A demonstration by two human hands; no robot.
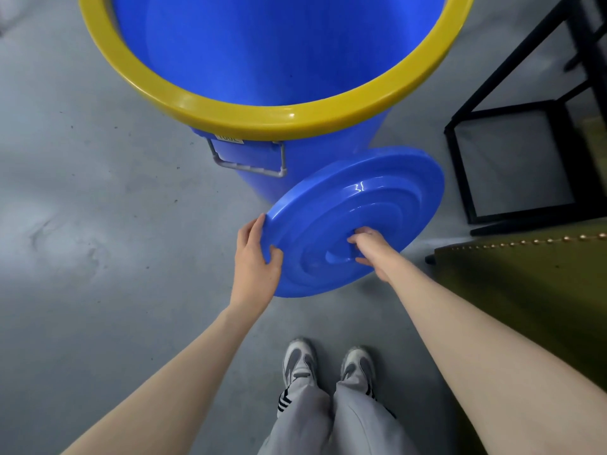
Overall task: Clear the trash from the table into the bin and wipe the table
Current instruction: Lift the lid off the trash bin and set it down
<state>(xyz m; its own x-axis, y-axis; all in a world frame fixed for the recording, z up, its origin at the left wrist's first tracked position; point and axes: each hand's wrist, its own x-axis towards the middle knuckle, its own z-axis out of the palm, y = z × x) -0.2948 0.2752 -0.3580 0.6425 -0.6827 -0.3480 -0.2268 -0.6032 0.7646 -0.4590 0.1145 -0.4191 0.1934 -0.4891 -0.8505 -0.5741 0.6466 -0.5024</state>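
A large blue bin with a yellow rim (184, 96) stands open in front of me, and what I see of its inside is bare blue wall. Its round blue lid (387, 198) is off the bin, tilted, down in front of the bin's right side. My left hand (258, 257) grips the lid's near left edge, thumb on top. My right hand (369, 246) grips the handle at the lid's centre. The table and the trash are out of view.
The floor is grey concrete (82, 224). A black metal frame (512, 152) stands at the right, with an olive studded seat (525, 280) nearer me. My shoes (328, 362) are just below the lid. A grey handle (249, 159) hangs on the bin's side.
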